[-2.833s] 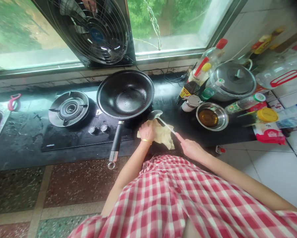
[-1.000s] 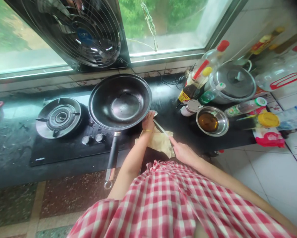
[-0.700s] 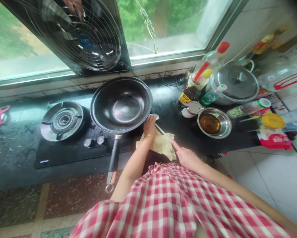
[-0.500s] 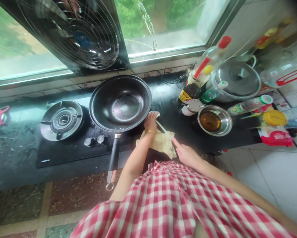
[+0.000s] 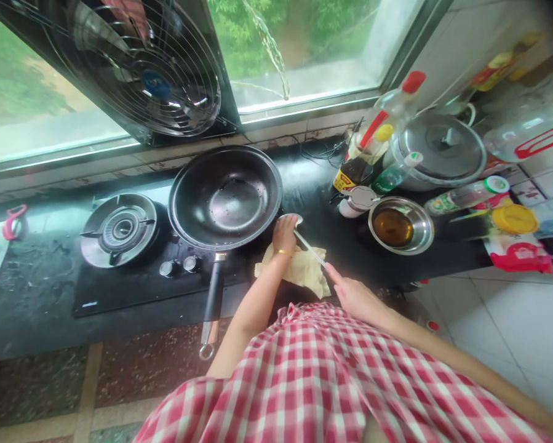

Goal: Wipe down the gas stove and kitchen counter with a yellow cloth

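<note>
left hand lies with its fingers close together and bent down over the bowl of a long-handled steel ladle, just beside the near right rim of a round black wok; whether the fingers grip the bowl or only press on it cannot be told. a thin gold bangle sits on that wrist. right hand is closed round the near end of the ladle's thin handle, so the ladle runs slantwise from the wok's edge back toward the red and white checked shirt. under the handle and the left wrist a crumpled pale yellow cloth lies at the front edge of the black counter. the wok stands on the right side of a black gas hob, its dark handle pointing toward the person, with the round left burner beside it. right of the ladle, well apart from both hands, stand a shallow steel bowl of brown liquid, several sauce bottles and a lidded steel pot. a black fan fills the window behind the hob.
</note>
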A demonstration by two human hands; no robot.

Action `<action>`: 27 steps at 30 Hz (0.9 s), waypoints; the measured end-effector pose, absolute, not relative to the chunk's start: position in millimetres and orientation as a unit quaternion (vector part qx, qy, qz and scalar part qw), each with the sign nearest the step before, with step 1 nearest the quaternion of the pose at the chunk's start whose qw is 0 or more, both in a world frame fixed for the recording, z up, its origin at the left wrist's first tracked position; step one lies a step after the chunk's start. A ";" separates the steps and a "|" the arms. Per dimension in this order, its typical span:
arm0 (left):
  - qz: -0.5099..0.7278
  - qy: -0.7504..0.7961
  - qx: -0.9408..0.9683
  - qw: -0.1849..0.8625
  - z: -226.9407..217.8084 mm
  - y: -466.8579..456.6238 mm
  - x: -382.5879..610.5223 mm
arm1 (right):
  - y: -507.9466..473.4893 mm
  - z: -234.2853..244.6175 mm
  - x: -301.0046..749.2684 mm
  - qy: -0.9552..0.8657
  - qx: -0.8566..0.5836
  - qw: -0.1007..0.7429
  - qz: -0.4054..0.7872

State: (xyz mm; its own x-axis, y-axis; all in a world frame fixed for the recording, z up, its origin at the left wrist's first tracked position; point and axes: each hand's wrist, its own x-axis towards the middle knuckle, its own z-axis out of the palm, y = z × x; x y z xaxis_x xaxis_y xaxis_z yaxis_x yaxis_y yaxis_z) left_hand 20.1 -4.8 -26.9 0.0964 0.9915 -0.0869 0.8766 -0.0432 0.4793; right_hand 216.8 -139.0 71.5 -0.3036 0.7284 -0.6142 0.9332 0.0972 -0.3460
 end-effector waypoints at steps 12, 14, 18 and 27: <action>0.143 0.658 0.706 0.218 -30.1 -0.3 19.5 | -136.5 70.9 213.8 0.728 0.570 0.151 -0.349; 0.147 0.656 0.706 0.220 -31.5 -0.6 18.5 | -136.9 69.6 213.5 0.732 0.569 0.152 -0.344; 0.174 0.656 0.700 0.223 -34.2 0.5 18.8 | -138.2 64.5 213.7 0.745 0.570 0.124 -0.325; 0.255 0.647 0.687 0.211 -31.8 -52.0 8.9 | -172.3 12.3 267.6 0.784 0.572 -0.003 -0.241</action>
State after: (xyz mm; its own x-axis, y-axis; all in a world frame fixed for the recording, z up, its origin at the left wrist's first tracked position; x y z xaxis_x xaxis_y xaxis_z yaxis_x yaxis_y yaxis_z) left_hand 8.9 -52.0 -31.8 0.0325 0.9964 0.0777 0.7811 -0.0739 0.6200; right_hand 267.6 -172.3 12.3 -0.3451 0.8988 -0.2704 0.8957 0.2293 -0.3810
